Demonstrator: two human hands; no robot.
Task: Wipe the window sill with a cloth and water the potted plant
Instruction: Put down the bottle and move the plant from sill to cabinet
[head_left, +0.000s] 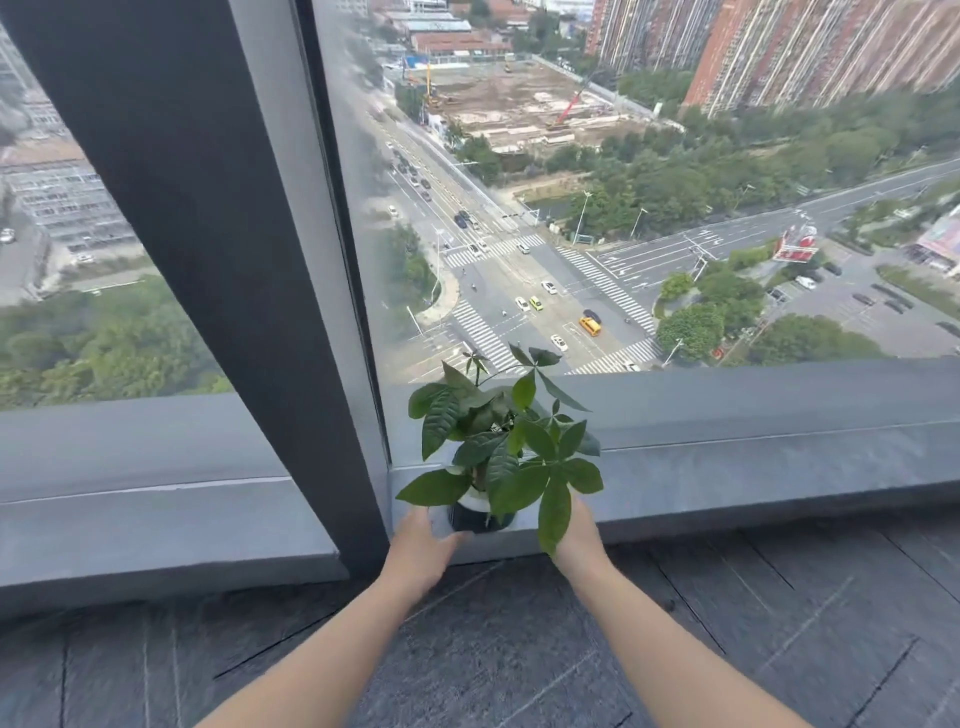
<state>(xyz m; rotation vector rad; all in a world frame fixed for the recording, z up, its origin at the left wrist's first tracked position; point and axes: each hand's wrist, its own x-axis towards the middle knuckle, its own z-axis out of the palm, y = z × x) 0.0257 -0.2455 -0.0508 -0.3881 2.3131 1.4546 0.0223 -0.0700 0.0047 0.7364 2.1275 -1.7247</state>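
A small potted plant (501, 447) with broad green leaves stands in a dark pot with a white rim (475, 512), near the front edge of the grey window sill (753, 478). My left hand (423, 545) grips the pot's left side. My right hand (579, 540) is against the pot's right side, with its fingers partly hidden behind a hanging leaf. No cloth and no water vessel are in view.
A thick dark window post (218, 260) rises just left of the plant and splits the sill into a left part (156, 519) and a right part. Glass panes stand behind the sill. Dark grey floor boards (493, 649) lie below my arms.
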